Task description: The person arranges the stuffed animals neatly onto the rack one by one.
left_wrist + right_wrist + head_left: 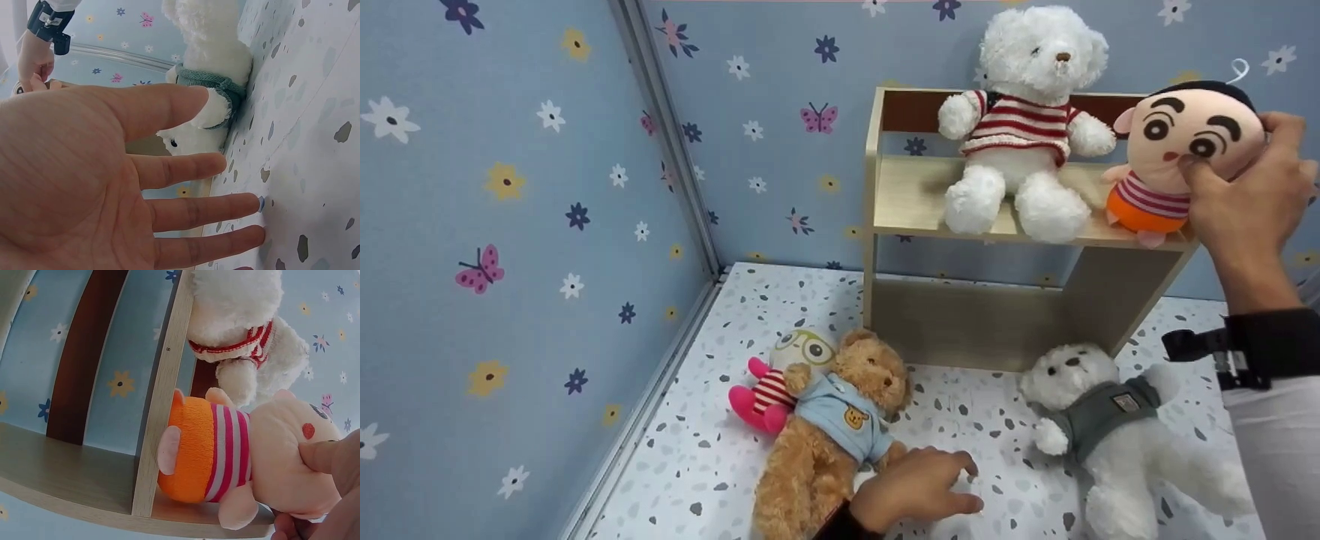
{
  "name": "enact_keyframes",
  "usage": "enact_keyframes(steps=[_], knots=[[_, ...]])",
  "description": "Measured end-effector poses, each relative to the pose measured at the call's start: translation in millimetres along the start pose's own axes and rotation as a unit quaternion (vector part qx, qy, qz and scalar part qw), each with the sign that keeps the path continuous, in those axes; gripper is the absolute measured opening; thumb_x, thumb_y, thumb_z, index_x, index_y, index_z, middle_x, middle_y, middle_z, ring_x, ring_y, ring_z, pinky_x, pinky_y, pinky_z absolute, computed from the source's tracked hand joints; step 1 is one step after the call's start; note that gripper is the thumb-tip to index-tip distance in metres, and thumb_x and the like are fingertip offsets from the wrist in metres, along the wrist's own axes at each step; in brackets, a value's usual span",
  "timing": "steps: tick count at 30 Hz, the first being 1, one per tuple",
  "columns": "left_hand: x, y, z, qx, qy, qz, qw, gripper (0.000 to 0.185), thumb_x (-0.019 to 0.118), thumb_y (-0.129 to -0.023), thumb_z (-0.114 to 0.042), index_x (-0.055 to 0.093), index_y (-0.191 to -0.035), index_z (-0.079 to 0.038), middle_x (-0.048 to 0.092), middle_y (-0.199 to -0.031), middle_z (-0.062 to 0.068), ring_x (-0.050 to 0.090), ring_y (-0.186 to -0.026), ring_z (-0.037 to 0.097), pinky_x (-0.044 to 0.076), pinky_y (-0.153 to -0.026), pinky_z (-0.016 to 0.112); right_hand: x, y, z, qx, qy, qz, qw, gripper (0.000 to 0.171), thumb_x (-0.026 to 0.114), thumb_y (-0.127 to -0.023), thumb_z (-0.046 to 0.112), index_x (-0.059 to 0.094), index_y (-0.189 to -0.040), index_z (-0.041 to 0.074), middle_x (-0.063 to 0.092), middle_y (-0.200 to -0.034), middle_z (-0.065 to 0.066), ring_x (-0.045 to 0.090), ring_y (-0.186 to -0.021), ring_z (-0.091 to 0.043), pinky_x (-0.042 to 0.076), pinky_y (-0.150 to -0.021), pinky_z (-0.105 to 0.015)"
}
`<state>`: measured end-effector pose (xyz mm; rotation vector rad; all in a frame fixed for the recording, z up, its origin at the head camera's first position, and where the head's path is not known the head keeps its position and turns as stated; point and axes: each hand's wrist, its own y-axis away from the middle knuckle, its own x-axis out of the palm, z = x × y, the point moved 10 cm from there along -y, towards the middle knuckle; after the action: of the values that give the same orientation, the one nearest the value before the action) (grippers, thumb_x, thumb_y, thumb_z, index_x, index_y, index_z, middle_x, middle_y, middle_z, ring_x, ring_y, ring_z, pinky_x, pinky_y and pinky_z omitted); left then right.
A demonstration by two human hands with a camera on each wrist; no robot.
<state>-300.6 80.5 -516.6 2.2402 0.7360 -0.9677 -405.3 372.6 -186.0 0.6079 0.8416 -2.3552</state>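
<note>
My right hand (pixel 1252 187) grips a plush doll (pixel 1162 157) by its big head, thumb on the face. The doll has black brows, a striped top and orange bottoms (pixel 191 450); its bottom meets the right end of the shelf board (pixel 163 394). Beside it on that shelf sits a white teddy bear (pixel 1027 127) in a red-and-white striped sweater. Low in the head view, my left hand (pixel 919 484) is held over the floor with fingers spread and nothing in them. It is nearest to a brown teddy bear (pixel 840 420) in a light blue shirt.
A pink doll with big glasses (pixel 772 382) lies against the brown bear. On the right, a white bear in a green sweater (pixel 1117 427) lies on the speckled floor (pixel 682 465). The wooden shelf unit (pixel 960 322) stands by the flowered wall (pixel 780 67).
</note>
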Motion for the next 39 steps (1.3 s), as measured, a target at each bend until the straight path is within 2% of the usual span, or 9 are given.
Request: enact_keyframes(steps=[4,8,19,28,39], knots=[[-1.5,1.0,-0.9,0.001,-0.008,-0.008,0.9999,0.037,0.059,-0.09,-0.05,0.06,-0.122,-0.031,0.067,-0.096,-0.015,0.06,-0.085,0.004,0.045,-0.074,0.024,1.3,-1.1,6.3,-0.014,0.005,-0.008,1.0,0.055,0.057,-0.093,0.038,0.035,-0.143,0.031,0.045,-0.139,-0.007,0.033,-0.127,-0.019,0.033,-0.108,-0.036],[-2.5,2.2,-1.1,-0.004,-0.019,-0.019,0.9996,0.037,0.06,-0.089,-0.052,0.061,-0.121,-0.033,0.067,-0.096,-0.014,0.06,-0.084,0.004,0.044,-0.072,0.024,0.8,-2.1,10.8,-0.026,0.014,-0.022,0.999,0.055,0.054,-0.095,0.034,0.035,-0.144,0.023,0.037,-0.148,-0.01,0.029,-0.137,-0.024,0.027,-0.114,-0.037],[-2.6,0.9,-1.2,0.001,-0.006,-0.009,0.9999,0.038,0.06,-0.089,-0.049,0.061,-0.122,-0.031,0.068,-0.101,-0.01,0.06,-0.086,0.005,0.045,-0.073,0.024,0.6,-6.9,15.0,-0.024,0.019,-0.025,0.999,0.054,0.055,-0.095,0.035,0.037,-0.144,0.021,0.031,-0.149,-0.008,0.024,-0.139,-0.024,0.015,-0.116,-0.037],[-4.1,2.7,-3.6,0.013,-0.015,-0.023,0.9995,0.037,0.061,-0.089,-0.048,0.061,-0.122,-0.03,0.068,-0.096,-0.009,0.06,-0.082,0.004,0.044,-0.067,0.022,7.8,-25.4,10.3,-0.027,0.034,-0.034,0.998,0.052,0.061,-0.09,0.035,0.044,-0.138,0.024,0.04,-0.145,-0.003,0.026,-0.138,-0.02,0.011,-0.116,-0.035],[-3.4,2.0,0.2,-0.013,-0.03,-0.019,0.9993,0.037,0.06,-0.088,-0.054,0.06,-0.121,-0.037,0.067,-0.095,-0.016,0.06,-0.088,0.006,0.039,-0.074,0.03,11.0,-32.5,14.7,-0.02,0.026,-0.032,0.999,0.049,0.06,-0.091,0.035,0.045,-0.137,0.024,0.044,-0.147,0.002,0.023,-0.141,-0.016,0.008,-0.118,-0.034]])
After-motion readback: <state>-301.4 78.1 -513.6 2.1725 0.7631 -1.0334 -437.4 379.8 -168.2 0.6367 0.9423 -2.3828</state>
